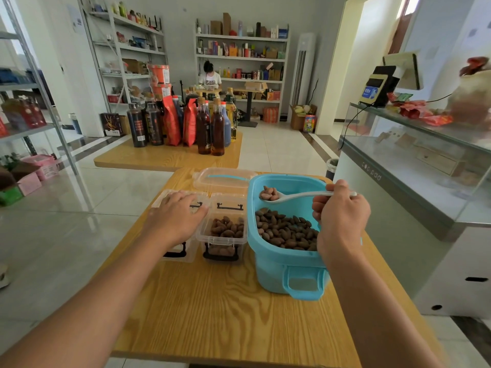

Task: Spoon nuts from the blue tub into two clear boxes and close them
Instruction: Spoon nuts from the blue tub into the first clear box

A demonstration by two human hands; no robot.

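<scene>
Wooden table (225, 309), tub lid (223, 177) behind boxes (224, 229)

Tub (276, 264): light blue, plain. Nuts (285, 231) inside: dark brown; nuts on spoon (300, 195) paler, pinkish brown. Spoon: white. Boxes (222, 241): clear, black latches. Tub lid (223, 177): clear, blue strip. Table (225, 309): yellow-orange, bold wood-grain pattern. Floor (66, 235): pale grey glossy tiles, dark border strips. Pouches (172, 120): red.
</scene>
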